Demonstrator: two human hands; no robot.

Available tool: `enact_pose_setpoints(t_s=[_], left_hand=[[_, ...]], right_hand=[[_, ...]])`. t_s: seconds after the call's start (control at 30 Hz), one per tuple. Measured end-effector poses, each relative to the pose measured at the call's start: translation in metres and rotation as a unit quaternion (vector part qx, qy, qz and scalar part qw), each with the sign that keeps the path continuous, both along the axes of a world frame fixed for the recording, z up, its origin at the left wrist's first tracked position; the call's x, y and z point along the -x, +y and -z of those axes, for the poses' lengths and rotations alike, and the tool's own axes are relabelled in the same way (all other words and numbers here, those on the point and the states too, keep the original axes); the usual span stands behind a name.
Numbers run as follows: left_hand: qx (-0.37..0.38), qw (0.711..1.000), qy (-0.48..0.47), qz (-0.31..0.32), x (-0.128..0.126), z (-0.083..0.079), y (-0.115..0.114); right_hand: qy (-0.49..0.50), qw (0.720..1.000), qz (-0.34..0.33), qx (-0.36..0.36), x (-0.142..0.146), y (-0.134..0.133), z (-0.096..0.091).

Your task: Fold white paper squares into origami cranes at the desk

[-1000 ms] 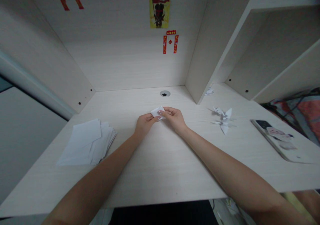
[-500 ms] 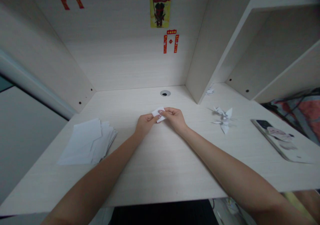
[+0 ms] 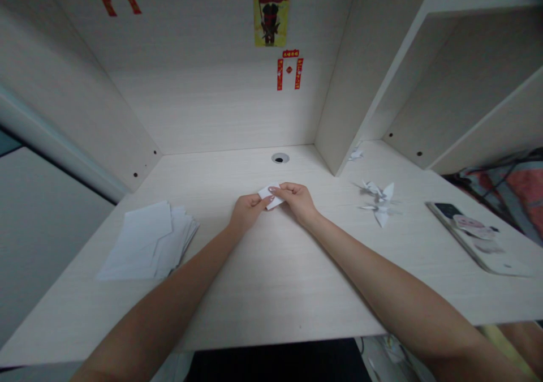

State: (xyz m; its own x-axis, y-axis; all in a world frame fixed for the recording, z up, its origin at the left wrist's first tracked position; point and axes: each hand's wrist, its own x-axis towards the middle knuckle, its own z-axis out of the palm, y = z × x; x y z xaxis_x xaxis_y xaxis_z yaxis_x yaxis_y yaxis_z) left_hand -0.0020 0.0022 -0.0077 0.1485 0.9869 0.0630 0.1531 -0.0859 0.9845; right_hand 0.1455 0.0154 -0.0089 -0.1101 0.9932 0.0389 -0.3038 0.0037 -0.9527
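A small folded piece of white paper [image 3: 275, 202] is held between both my hands, just over the middle of the desk. My left hand [image 3: 249, 211] pinches its left side, thumb on top. From the right, my right hand [image 3: 298, 202] grips the other side, its thumb lying on the paper close to the left thumb. The fingers beneath the paper are mostly hidden. Several folded paper cranes [image 3: 379, 200] lie to the right of my right hand. On the left rests a stack of white paper sheets [image 3: 144, 240].
A phone [image 3: 475, 237] in a decorated case lies at the right. An upright divider panel [image 3: 356, 76] stands behind my right hand, with another bit of folded white paper [image 3: 355, 154] beside its base. A round cable hole [image 3: 280, 158] sits near the back wall.
Both hands keep almost the same place and grip. The thumbs have shifted very slightly on the folded paper; nothing else has visibly moved.
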Motion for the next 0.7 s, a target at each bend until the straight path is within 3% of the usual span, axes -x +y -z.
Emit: enact_pose_setpoints(t_s=[0.4,0.7], left_hand=[[-0.008,1.0,0.024,0.012,-0.0006,0.0037,0.0008],[-0.004,0.999,0.026,0.024,-0.0014,0.0007,-0.0016]], right_hand=[[-0.04,0.998,0.02,-0.035,-0.0036,0.0017,0.0013],[-0.106,0.985,0.108,-0.087,-0.0012,-0.0025,0.0019]])
